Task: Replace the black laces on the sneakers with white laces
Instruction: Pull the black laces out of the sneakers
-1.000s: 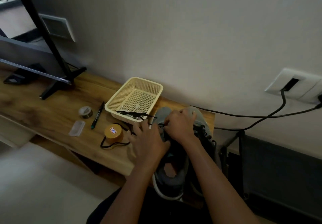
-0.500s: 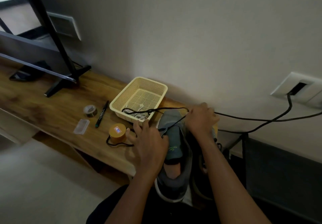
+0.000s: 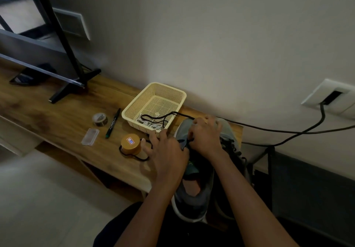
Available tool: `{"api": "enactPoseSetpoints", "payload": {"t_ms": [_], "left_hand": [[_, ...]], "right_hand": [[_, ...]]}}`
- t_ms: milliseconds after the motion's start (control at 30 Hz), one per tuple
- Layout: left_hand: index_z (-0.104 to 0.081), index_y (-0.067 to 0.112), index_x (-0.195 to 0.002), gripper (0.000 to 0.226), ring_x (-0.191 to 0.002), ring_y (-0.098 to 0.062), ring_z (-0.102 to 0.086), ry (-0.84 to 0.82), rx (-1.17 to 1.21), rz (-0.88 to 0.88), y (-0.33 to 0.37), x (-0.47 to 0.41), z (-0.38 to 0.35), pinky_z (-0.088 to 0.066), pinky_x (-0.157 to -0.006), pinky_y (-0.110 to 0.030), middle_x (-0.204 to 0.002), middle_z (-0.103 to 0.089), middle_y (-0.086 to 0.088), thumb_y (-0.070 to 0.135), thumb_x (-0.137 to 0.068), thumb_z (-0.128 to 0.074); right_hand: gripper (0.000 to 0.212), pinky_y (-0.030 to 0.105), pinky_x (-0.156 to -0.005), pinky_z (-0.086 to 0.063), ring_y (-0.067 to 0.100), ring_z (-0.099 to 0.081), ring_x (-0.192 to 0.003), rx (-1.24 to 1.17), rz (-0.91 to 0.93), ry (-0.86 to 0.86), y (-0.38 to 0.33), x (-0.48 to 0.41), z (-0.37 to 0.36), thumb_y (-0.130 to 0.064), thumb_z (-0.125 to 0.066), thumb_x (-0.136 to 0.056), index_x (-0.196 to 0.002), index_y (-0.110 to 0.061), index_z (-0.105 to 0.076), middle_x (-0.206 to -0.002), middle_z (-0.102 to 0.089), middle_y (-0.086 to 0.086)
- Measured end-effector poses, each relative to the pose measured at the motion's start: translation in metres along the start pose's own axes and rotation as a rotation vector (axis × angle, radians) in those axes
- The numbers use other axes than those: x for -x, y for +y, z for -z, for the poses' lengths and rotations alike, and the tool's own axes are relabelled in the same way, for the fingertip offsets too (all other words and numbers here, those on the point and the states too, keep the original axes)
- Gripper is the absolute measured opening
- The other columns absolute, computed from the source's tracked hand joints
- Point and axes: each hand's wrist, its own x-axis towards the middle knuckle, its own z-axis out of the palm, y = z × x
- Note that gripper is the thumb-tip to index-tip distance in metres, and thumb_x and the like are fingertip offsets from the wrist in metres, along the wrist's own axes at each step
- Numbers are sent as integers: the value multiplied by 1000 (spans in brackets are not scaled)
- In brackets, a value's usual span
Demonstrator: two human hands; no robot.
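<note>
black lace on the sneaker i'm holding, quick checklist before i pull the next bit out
1. Left hand steadies the grey sneaker: ok.
2. Right hand pinches the black lace: ok.
3. Freed lace trails clear into the cream basket: ok.
4. White laces ready in the basket: ok.
5. Eyelets left to clear: cannot tell, hands cover them.
6. Second sneaker unlaced: not ok, black laces in.

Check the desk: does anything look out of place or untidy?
Yes. A black lace trails from the sneaker across the basket rim onto the white laces inside, mixing old with new. A black cord lies looped round the brown jar on the table.
</note>
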Motion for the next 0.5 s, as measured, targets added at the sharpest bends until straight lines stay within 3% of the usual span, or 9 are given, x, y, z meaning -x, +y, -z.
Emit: {"api": "enactPoseSetpoints", "payload": {"t_ms": [267, 400, 500], "left_hand": [[-69, 22, -100, 26, -140, -24, -9, 46, 1, -8, 2, -2, -5, -6, -109, -50, -147, -34, 5, 41, -87, -56], [-69, 22, -97, 23, -141, -23, -10, 43, 16, -9, 1, -2, -1, -8, -110, -49, -146, -35, 7, 37, -88, -54], [-69, 22, -99, 25, -142, -23, -8, 29, 11, -17, 1, -1, 0, -7, -110, -50, -148, -33, 7, 37, -88, -53]], "right_hand": [[20, 57, -111, -4, 32, -27, -130, 99, -44, 69, 3, 0, -2, -19, -50, -91, -102, -14, -66, -128, -47, 3], [19, 52, -109, -13, 32, -37, -118, 85, -341, 289, 22, 1, 12, -15, -52, -87, -100, -10, -64, -117, -51, 7], [18, 43, -100, -25, 32, -37, -115, 5, -506, 310, 40, 2, 17, -12, -50, -89, -99, -11, -64, -115, -52, 8]]}}
